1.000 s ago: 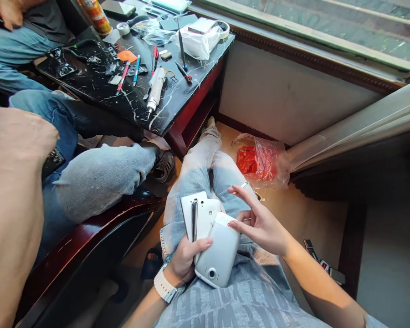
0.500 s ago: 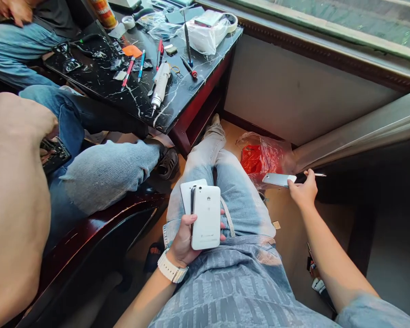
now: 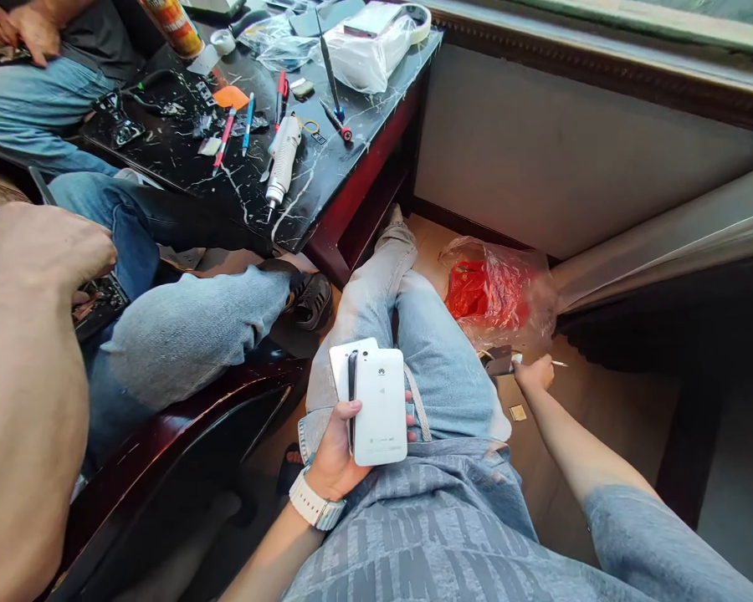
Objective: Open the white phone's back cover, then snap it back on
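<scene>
At the lower middle of the frame the left hand (image 3: 332,456) holds a stack of phones (image 3: 376,401) over the person's lap, the top phone lying partly over the one behind it. To the right, the right hand (image 3: 533,372) reaches down beside the person's leg, just below a plastic bag (image 3: 495,293) that lies on the floor (image 3: 602,410) against the wall. In the upper left stands the table (image 3: 314,192), with a power tool (image 3: 280,167) lying on it among pens (image 3: 226,142). Another person's knee (image 3: 188,326) sits left of the phones, below the table's near edge.
</scene>
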